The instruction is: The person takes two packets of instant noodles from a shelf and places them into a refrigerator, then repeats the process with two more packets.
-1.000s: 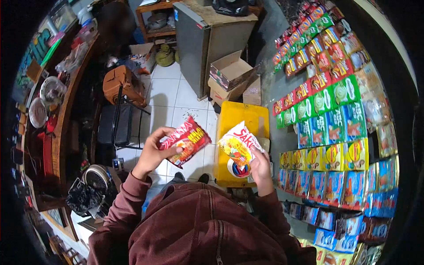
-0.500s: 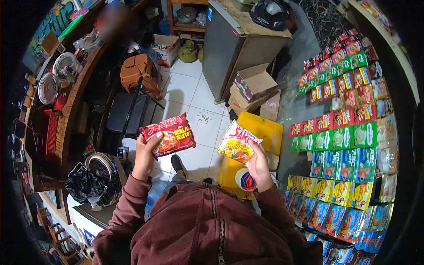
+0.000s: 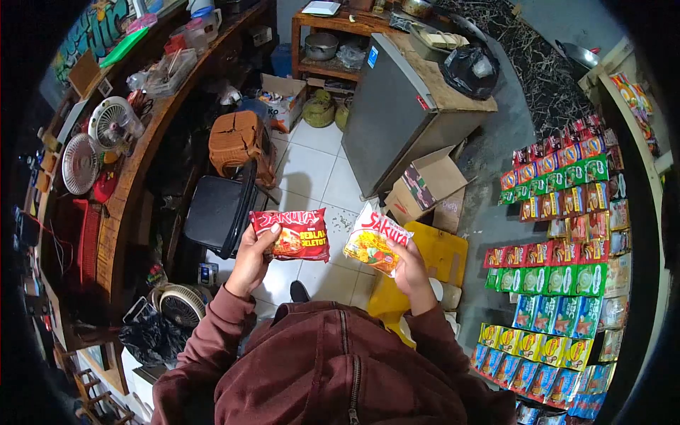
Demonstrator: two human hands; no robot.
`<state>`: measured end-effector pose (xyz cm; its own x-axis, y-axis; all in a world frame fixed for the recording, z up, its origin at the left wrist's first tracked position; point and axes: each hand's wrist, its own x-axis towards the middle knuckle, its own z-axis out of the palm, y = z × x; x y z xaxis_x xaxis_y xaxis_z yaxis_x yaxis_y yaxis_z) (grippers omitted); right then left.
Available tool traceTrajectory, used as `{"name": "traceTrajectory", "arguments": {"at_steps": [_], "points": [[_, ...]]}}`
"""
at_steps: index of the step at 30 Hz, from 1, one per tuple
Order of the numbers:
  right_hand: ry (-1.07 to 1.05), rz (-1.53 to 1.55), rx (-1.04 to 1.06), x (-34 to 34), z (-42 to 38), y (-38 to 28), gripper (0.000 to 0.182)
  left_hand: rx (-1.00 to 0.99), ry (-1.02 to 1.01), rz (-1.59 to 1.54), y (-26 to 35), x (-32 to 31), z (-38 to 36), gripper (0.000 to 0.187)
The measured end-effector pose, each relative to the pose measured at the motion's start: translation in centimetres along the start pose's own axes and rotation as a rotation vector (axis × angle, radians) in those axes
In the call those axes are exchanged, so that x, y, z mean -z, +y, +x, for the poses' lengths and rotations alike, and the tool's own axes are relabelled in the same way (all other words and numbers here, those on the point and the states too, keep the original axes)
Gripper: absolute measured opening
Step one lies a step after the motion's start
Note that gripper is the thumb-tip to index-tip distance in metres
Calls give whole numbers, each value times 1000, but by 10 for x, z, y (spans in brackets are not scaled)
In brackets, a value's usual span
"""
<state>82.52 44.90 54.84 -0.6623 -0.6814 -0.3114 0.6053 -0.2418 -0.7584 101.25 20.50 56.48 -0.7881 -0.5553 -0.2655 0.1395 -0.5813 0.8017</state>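
Note:
My left hand (image 3: 251, 261) pinches the left edge of a red instant noodle packet (image 3: 297, 237), thumb on its printed front, which reads Sakura and Seblak Jeletot. In my right hand (image 3: 412, 270) is a white and yellow instant noodle packet (image 3: 375, 239), also marked Sakura, gripped at its lower right with the thumb over the front. Both packets are held up side by side with a small gap between them, above the tiled floor. Their printed faces point towards me; the fingers behind them are mostly hidden.
Rows of hanging sachets (image 3: 545, 280) line the right side. A grey fridge (image 3: 397, 117) stands ahead, with an open cardboard box (image 3: 428, 184) beside it. Yellow crate-like plastic (image 3: 443, 255) lies below. At left are a black chair (image 3: 219, 216), brown stool (image 3: 237, 138) and wooden counter (image 3: 131, 205).
The view has shifted, showing more of the far shelf. Both packets have come closer together, and the red one is now more level.

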Motion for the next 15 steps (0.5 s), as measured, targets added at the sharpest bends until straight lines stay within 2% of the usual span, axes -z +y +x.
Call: {"name": "traceTrajectory", "arguments": {"at_steps": [9, 15], "points": [[129, -46, 11, 11, 40, -9, 43, 93, 35, -68, 0, -3, 74, 24], [153, -16, 31, 35, 92, -33, 39, 53, 29, 10, -4, -43, 126, 33]]}}
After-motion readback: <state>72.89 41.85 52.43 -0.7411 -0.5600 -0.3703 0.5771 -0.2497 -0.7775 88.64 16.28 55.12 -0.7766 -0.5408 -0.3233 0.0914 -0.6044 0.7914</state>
